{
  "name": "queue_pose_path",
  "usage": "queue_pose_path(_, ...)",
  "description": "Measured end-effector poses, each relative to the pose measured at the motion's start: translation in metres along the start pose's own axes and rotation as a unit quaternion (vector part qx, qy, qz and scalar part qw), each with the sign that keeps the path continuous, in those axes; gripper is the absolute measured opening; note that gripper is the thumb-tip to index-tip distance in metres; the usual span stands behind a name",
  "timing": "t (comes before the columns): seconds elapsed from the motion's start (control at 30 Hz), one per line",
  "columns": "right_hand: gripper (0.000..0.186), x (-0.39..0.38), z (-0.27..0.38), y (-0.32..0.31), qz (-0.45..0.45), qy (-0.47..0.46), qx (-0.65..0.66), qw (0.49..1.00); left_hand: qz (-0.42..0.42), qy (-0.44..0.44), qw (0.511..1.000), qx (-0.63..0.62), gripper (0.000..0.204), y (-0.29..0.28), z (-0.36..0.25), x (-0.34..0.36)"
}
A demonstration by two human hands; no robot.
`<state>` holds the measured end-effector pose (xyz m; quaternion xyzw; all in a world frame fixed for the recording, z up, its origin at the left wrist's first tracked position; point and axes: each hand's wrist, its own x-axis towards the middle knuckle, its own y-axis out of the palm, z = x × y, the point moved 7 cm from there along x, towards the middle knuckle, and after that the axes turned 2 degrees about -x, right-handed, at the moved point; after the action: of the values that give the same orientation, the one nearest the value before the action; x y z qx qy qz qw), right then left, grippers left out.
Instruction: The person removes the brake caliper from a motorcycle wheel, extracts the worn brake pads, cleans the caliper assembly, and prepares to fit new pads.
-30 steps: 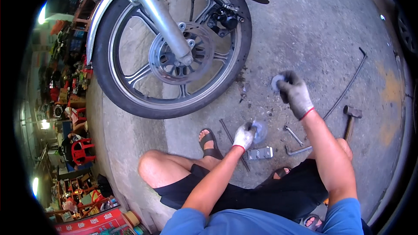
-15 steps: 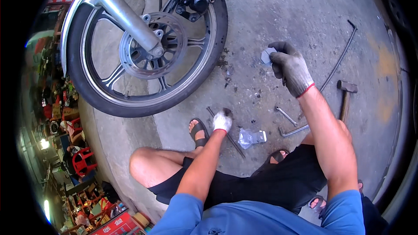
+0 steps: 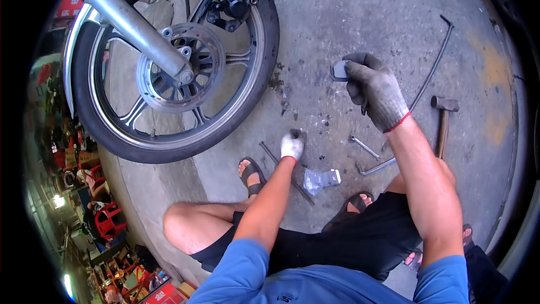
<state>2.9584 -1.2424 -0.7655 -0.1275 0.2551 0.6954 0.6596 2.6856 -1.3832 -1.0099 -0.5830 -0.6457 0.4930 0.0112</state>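
Observation:
My right hand, in a grey-palmed work glove, is raised over the concrete and pinches a small flat grey brake pad between thumb and fingers. Lower and to the left, my gloved left hand has its fingers curled; whatever they hold, if anything, is hidden. Beside that hand a thin metal rod lies on the ground. A motorcycle front wheel stands at the upper left, with its brake disc and a black brake caliper apart from the disc.
Near my feet lie a clear plastic bag and a small box. To the right are a short wrench, a long bent bar and a hammer. Red chairs and clutter fill the far left.
The brake pad has turned in my right hand and shows a different angle. My left hand has shifted slightly forward. The wheel sits further left as the view moves.

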Motion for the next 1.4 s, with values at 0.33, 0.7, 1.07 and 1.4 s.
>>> queue_pose_path(0.33,0.027,0.010,-0.005,0.017,0.035,-0.020,-0.021,0.999,0.191,0.066,0.764,-0.613,0.022,-0.062,-0.138,-0.054)
queue_pose_path(0.7,0.032,-0.001,-0.024,0.051,0.102,0.006,-0.086,0.991,0.172,0.103,0.687,-0.698,0.019,-0.090,-0.167,-0.089)
queue_pose_path(1.07,0.032,-0.002,-0.043,0.072,0.162,-0.042,-0.039,0.985,0.114,0.132,0.735,-0.655,0.025,-0.087,-0.168,-0.091)
queue_pose_path(1.4,0.031,-0.002,-0.049,0.071,0.152,-0.078,-0.087,0.981,0.082,0.097,0.746,-0.654,0.025,-0.085,-0.165,-0.090)
